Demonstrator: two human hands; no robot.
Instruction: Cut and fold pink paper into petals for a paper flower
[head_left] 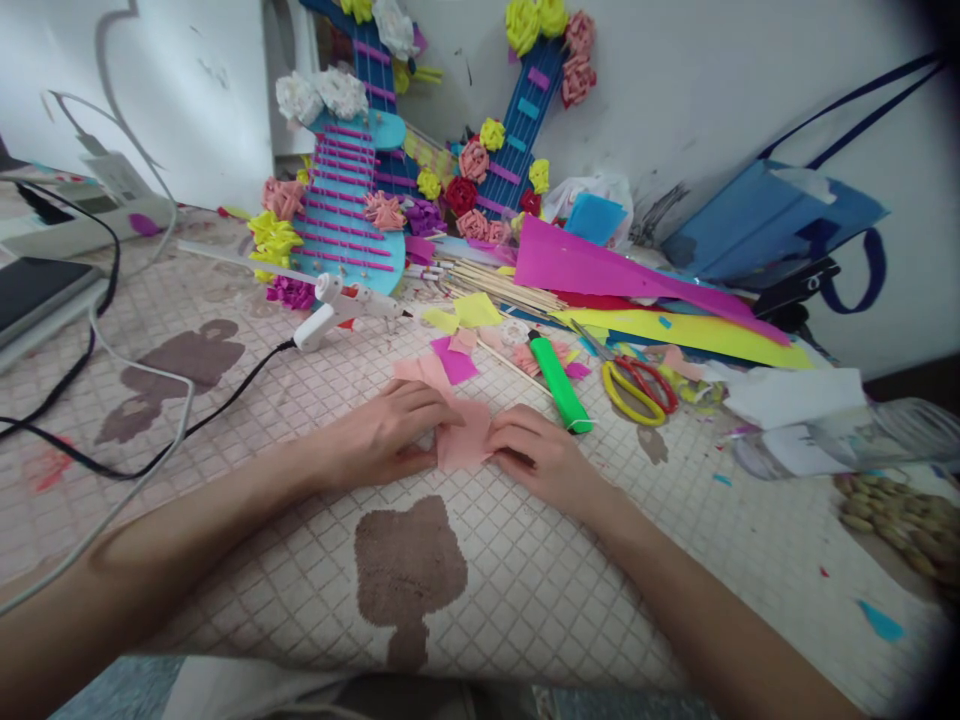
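Note:
A small salmon-pink paper square [466, 440] is held low over the quilted tablecloth, between my two hands. My left hand [394, 432] grips its left side, fingers over the top corner and thumb at the lower edge. On the opposite edge, my right hand [546, 455] pinches the paper with thumb and fingers. Just beyond lie another salmon-pink piece [421, 374], a magenta paper square [455, 360] and a yellow paper square [477, 310]. A green utility knife [559, 382] rests right of them, near my right hand.
Scissors [634, 390] with red and yellow handles lie right of the knife. A white glue gun [330, 310] stands at left, its black cord [225, 410] crossing the cloth. Behind are bamboo sticks [495, 280], coloured sheets [637, 275] and flower-decorated blue panels [349, 200]. A clear jar [847, 435] lies at right.

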